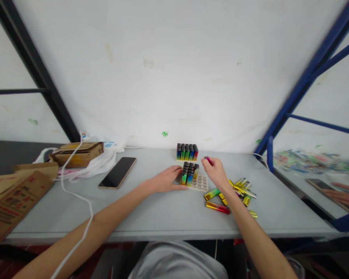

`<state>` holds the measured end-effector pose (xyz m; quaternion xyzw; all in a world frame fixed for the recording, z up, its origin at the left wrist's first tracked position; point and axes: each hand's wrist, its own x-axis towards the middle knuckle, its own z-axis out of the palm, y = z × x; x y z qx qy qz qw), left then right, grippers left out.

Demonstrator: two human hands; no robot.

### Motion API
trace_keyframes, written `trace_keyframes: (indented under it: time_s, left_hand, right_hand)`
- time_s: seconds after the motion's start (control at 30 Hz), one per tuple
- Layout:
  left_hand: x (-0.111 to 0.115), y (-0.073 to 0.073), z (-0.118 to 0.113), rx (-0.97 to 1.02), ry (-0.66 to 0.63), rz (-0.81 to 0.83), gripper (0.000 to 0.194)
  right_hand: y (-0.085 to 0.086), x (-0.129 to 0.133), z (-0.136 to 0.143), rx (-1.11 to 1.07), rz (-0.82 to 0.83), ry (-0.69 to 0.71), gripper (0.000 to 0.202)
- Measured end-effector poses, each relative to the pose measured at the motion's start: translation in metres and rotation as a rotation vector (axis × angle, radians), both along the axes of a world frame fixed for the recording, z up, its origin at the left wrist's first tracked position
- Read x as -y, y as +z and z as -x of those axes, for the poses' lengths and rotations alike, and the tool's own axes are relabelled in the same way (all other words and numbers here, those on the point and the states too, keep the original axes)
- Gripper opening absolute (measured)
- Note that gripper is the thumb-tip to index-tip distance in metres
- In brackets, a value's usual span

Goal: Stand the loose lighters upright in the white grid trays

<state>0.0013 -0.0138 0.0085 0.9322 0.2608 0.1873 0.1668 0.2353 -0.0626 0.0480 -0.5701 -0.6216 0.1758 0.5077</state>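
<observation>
Left hand (166, 180): lies flat on the pale grey table (151, 209), centre of frame, fingers released & spread, fingertips touching the left edge of the white plastic grid tray (200, 183).
Right hand (216, 171): raised just above the tray's right side, fingers pinched on a small pink-topped lighter (207, 159).
Tray: w/ a cluster of upright rainbow-coloured lighters (189, 173) filling its left part; right cells bare.
Full block of upright lighters (187, 152): just behind the tray, near the white wall.
Loose gold & rainbow lighters (231, 195): lying in a heap, right of centre, beside the right forearm.
Black smartphone (118, 172): flat, left of centre.
Brown cardboard boxes (14, 193): far left edge.
Another person's hand (344, 195): far right edge, on the next table.
</observation>
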Motion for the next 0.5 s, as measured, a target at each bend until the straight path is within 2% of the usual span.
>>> trace_keyframes:
  time_s: [0.13, 0.27, 0.4, 0.5]
  left_hand:
    - [-0.001, -0.001, 0.0, 0.003, -0.005, -0.009, 0.071]
    - [-0.001, 0.0, 0.0, -0.009, -0.006, -0.004, 0.072]
    - [-0.001, 0.0, 0.0, 0.006, -0.013, -0.003, 0.072]
    - [-0.001, -0.001, 0.0, 0.008, -0.015, -0.006, 0.071]
  right_hand:
    - [0.0, -0.002, 0.001, 0.012, 0.043, 0.017, 0.042]
    - [0.002, -0.001, -0.001, -0.01, 0.085, 0.143, 0.048]
    - [0.017, 0.009, -0.005, 0.002, 0.113, 0.339, 0.046]
    - [0.033, 0.019, -0.01, 0.214, 0.07, 0.388, 0.047]
